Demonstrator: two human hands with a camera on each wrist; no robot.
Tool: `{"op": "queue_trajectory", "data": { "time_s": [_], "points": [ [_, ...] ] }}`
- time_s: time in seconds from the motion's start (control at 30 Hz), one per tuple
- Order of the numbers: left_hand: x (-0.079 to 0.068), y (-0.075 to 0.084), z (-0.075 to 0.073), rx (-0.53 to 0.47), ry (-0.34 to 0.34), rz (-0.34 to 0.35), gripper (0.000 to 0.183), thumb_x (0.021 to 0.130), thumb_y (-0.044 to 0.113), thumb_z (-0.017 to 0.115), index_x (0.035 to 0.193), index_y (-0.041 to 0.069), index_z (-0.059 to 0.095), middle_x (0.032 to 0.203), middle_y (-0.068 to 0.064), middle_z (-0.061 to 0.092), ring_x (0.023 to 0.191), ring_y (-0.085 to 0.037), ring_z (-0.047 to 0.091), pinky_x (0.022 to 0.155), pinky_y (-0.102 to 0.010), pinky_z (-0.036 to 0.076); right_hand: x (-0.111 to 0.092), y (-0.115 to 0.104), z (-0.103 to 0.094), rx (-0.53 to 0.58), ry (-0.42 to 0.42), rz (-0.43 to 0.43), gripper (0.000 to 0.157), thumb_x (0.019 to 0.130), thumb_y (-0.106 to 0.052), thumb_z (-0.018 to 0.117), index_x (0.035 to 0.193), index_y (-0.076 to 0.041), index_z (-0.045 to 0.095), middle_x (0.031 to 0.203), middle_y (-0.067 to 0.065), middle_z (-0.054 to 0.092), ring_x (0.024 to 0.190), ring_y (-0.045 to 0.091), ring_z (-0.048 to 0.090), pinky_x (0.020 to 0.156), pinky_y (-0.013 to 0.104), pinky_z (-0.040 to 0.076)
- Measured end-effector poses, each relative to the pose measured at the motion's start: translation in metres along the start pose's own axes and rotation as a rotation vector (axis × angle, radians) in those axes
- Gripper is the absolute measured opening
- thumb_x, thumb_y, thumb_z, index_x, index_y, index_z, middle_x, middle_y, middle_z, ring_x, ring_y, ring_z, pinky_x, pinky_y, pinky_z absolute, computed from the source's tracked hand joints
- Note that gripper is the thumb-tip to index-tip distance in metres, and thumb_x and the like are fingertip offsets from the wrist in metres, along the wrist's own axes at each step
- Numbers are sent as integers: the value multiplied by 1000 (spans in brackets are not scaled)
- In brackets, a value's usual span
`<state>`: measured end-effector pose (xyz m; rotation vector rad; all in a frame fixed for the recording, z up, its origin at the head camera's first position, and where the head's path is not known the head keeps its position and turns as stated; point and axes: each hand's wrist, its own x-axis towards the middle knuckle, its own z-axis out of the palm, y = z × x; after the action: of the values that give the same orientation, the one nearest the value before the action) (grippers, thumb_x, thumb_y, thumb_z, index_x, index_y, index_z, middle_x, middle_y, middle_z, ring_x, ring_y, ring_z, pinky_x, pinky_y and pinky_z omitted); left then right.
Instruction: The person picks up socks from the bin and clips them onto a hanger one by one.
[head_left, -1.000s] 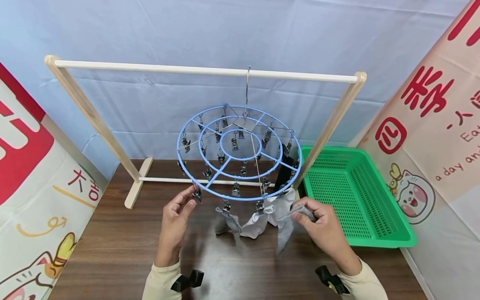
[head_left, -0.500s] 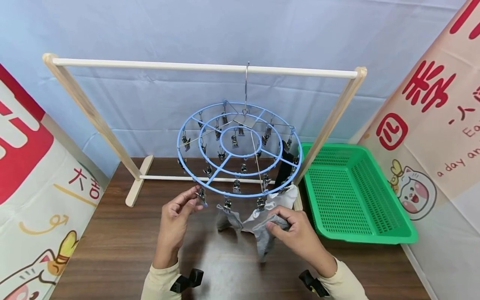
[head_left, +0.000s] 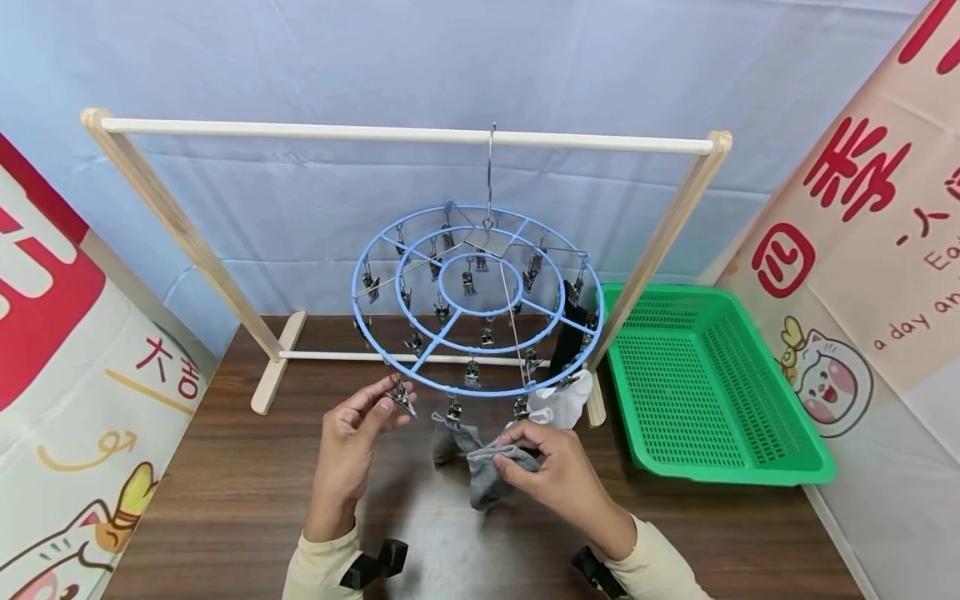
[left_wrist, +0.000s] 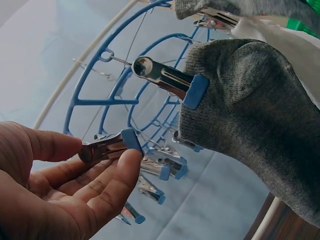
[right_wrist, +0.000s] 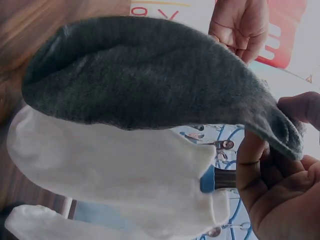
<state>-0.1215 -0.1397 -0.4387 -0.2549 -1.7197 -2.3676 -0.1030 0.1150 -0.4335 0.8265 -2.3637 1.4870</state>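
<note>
My left hand [head_left: 352, 446] pinches a metal clip with blue tips [left_wrist: 109, 148] between thumb and fingers at the hanger's front left. In the head view, my right hand [head_left: 562, 471] holds a grey sock [head_left: 489, 482] by its cuff; the foot end droops toward the table. The round blue clip hanger [head_left: 435, 343] hangs above both hands. Another grey sock [left_wrist: 245, 95] is clipped to its front rim, between my hands. White socks [right_wrist: 110, 170] hang beside it on the right, partly behind my right hand in the head view. A black sock [head_left: 567, 342] hangs farther right.
The hanger's hook [head_left: 491, 171] sits over the white rod [head_left: 300, 130] of a wooden stand [head_left: 176, 221]. A green plastic basket [head_left: 693, 400] stands on the right of the brown table [head_left: 225, 500]. Several unused clips [head_left: 468, 283] dangle from the rings.
My right hand has moved left with the grey sock, away from the basket side and toward my left hand. The clip in my left hand has tilted to the right.
</note>
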Motion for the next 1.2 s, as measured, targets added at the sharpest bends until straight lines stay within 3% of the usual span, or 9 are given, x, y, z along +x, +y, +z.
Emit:
{"op": "queue_trajectory", "data": {
  "time_s": [0.1, 0.3, 0.53, 0.77, 0.97, 1.2],
  "points": [
    [-1, 1, 0, -4, -5, 5, 31, 96, -7, 51, 123, -23, 49, 112, -31, 63, 95, -26, 69, 76, -35, 56, 0, -2, 3, 4, -7, -7, 18, 78, -3, 77, 87, -15, 67, 85, -3, 69, 72, 5, 60, 59, 22, 49],
    [0, 1, 1, -2, 6, 5, 31, 94, -6, 55, 120, -23, 52, 112, -26, 65, 95, -29, 68, 73, -34, 57, 1, -3, 12, -2, -21, -6, 20, 77, -3, 77, 86, -17, 66, 76, -8, 65, 63, 2, 53, 52, 20, 45],
    [0, -1, 1, -35, 22, -29, 33, 94, -6, 56, 121, -23, 50, 112, -18, 68, 95, -30, 69, 69, -33, 57, 2, 0, 22, -83, -20, -10, 18, 79, -9, 78, 87, -19, 66, 75, -14, 65, 60, -2, 49, 53, 16, 41],
    [-1, -1, 1, -36, 37, -25, 30, 94, -6, 56, 118, -23, 51, 105, -22, 68, 89, -26, 70, 66, -31, 57, 8, 2, 30, -141, 18, -69, 18, 78, -7, 78, 89, -15, 67, 74, -11, 67, 57, -4, 46, 55, 15, 43],
    [-2, -1, 0, -47, 60, -34, 26, 92, -7, 58, 113, -21, 53, 98, -14, 71, 84, -23, 71, 60, -28, 57, 12, 0, 34, -167, 39, -58, 17, 79, -9, 79, 90, -15, 67, 77, -8, 69, 58, -5, 46, 54, 16, 43],
    [-2, 0, 1, -58, 77, -51, 21, 92, -5, 61, 108, -18, 56, 95, -15, 72, 80, -22, 71, 54, -25, 55, 16, -2, 39, -148, 29, -48, 16, 80, -13, 79, 91, -15, 67, 75, -11, 68, 51, -8, 34, 48, 12, 36]
  ]
}}
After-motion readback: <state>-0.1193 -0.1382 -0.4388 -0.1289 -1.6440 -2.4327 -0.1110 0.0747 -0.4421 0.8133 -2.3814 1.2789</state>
